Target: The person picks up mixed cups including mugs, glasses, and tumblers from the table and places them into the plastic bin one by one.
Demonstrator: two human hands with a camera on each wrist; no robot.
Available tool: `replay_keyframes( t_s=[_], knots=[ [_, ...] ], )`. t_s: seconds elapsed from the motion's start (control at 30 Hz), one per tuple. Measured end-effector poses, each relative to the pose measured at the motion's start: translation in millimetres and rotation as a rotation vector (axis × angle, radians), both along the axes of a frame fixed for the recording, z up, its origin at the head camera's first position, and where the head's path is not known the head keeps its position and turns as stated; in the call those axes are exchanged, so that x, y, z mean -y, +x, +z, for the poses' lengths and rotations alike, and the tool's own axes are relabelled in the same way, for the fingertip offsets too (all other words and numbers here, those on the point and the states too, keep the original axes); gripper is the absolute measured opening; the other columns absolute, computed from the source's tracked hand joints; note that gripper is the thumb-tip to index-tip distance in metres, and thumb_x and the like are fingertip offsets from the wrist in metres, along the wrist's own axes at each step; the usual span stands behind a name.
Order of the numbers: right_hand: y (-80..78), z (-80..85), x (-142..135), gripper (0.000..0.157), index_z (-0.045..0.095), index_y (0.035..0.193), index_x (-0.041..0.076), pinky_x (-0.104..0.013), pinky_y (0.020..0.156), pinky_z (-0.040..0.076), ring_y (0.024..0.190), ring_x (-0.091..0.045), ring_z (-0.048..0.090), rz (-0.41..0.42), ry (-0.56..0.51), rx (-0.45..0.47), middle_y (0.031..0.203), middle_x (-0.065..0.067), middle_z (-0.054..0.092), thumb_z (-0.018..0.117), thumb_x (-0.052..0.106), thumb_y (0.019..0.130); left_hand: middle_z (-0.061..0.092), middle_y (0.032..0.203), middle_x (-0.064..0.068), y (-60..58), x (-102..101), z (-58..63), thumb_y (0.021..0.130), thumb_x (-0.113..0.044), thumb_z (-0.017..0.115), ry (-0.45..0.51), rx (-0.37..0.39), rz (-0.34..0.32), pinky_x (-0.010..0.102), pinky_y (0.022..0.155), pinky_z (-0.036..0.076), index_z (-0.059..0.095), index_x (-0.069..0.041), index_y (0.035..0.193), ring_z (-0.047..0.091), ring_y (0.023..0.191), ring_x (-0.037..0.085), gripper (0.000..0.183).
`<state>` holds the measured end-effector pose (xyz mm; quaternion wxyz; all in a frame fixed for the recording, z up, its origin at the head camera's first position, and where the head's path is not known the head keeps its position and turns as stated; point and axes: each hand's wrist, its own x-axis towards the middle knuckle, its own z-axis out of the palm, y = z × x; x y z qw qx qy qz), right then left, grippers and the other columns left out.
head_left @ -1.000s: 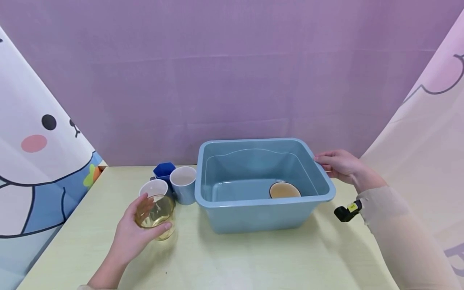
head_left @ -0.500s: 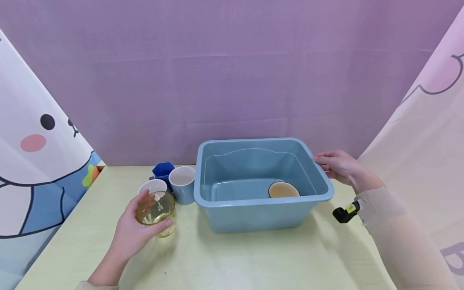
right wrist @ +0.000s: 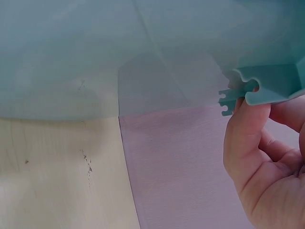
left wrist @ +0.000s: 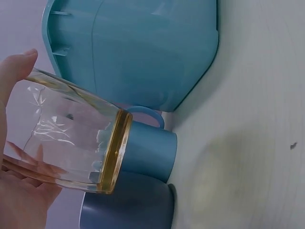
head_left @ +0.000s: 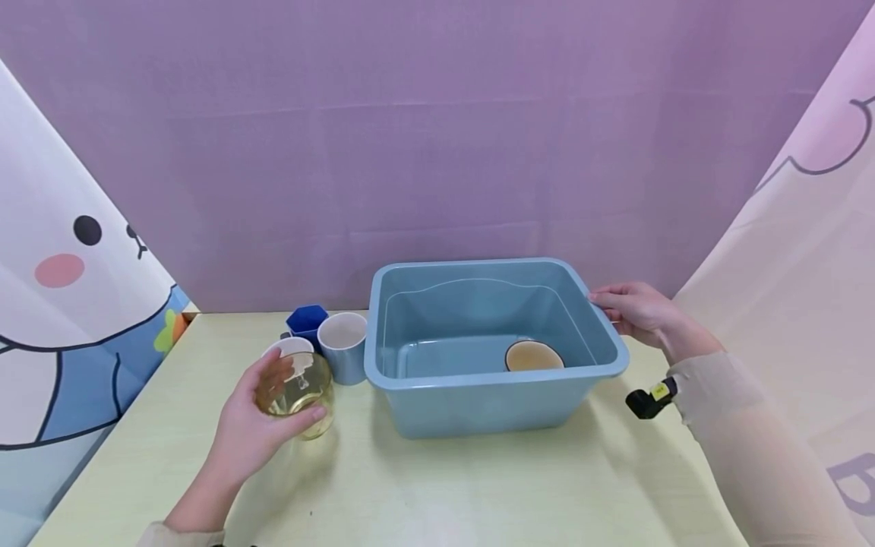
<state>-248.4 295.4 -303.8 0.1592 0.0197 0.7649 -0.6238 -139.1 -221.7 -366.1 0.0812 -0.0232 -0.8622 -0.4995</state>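
Observation:
My left hand [head_left: 256, 425] grips a clear yellow-tinted drinking glass [head_left: 311, 395], thumb on one side and fingers on the other. In the left wrist view the glass [left wrist: 71, 133] hangs above the table, its thick amber base tilted away from the palm. Over at the right, my right hand [head_left: 636, 311] pinches the rim of a blue plastic basin [head_left: 478, 410]. Fingers [right wrist: 243, 138] curl under that rim in the right wrist view. A cream-coloured cup or bowl [head_left: 533, 357] with a dark rim sits inside the basin, partly hidden by its front wall.
Left of the basin stand a light blue mug [head_left: 345, 357], a dark blue hexagonal cup [head_left: 307, 320] and a white-lined mug [head_left: 290, 346], partly covered by the glass. A purple cloth [head_left: 437, 152] hangs behind the pale table [head_left: 437, 486].
My left hand has lifted the glass slightly up and away from the table's front. The right hand keeps its pinch on the basin rim, and the basin has barely shifted in view.

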Motion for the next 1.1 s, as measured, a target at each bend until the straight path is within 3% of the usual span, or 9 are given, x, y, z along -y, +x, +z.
replay_keyframes(
  t_s=[0.43, 0.7, 1.1],
  knots=[
    [-3.2, -2.0, 4, 0.012, 0.067, 0.093, 0.015, -0.022, 0.067, 0.056, 0.067, -0.006, 0.062, 0.0, -0.008, 0.006, 0.077, 0.005, 0.067, 0.058, 0.023, 0.095, 0.047, 0.141, 0.011, 0.1, 0, 11.2, 0.074, -0.027, 0.081, -0.025, -0.051, 0.014, -0.003, 0.086, 0.032, 0.024, -0.01, 0.149, 0.047, 0.123, 0.025, 0.096],
    [-4.2, -4.0, 5, 0.014, 0.067, 0.091, 0.015, -0.022, 0.065, 0.055, 0.065, -0.005, 0.06, 0.005, -0.02, 0.005, 0.075, 0.005, 0.066, 0.055, 0.02, 0.096, 0.049, 0.137, 0.011, -2.6, -1, 16.2, 0.076, -0.023, 0.08, -0.013, -0.109, 0.004, 0.0, 0.087, 0.036, 0.025, -0.008, 0.148, 0.045, 0.11, -0.009, 0.093],
    [-3.0, -3.6, 0, 0.013, 0.068, 0.093, 0.016, -0.022, 0.067, 0.055, 0.066, -0.006, 0.061, 0.011, -0.018, 0.011, 0.077, 0.005, 0.067, 0.058, 0.024, 0.094, 0.049, 0.137, 0.011, -8.1, -5, 28.1, 0.077, -0.02, 0.079, -0.013, -0.16, -0.028, 0.0, 0.089, 0.036, 0.022, -0.008, 0.149, 0.045, 0.113, -0.005, 0.093]
  ],
)
